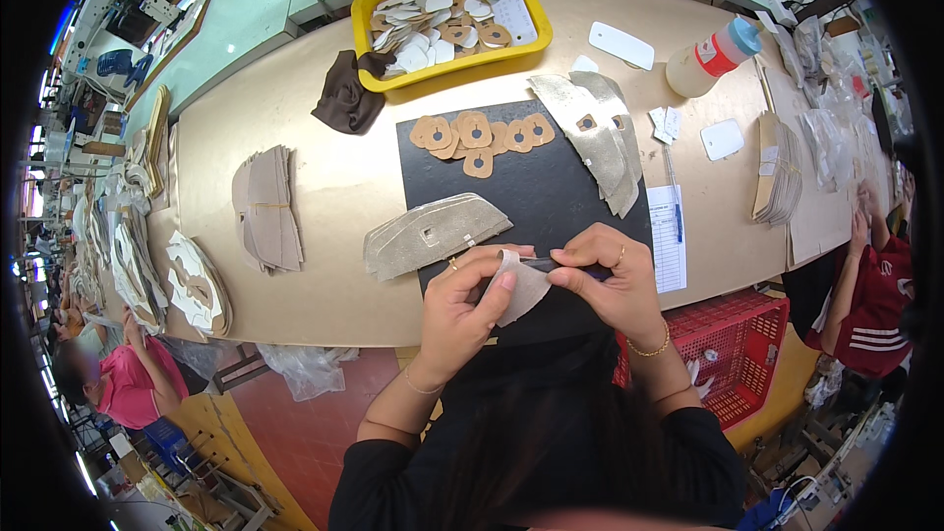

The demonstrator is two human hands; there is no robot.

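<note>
My left hand (454,307) pinches a curved greyish-beige fabric piece (523,293) between thumb and fingers, folding its upper edge. My right hand (621,283) is closed round a slim dark-handled tool (597,273), its tip at the edge of that piece; the exact kind of tool cannot be made out. Both hands are above the near part of a black mat (560,202). Just beyond my left hand lies a small stack of grey-beige curved pieces (447,228) with a square hole. Farther off on the mat are several small tan pieces with dark centre holes (476,130).
Shiny pale panels (590,123) overlap the mat's right edge. A yellow tray (442,77) of cut pieces, a dark cloth (349,93) and a bottle with a blue cap (713,57) stand farther back. Tied stacks (267,206) lie left; a red crate (747,354) sits below right.
</note>
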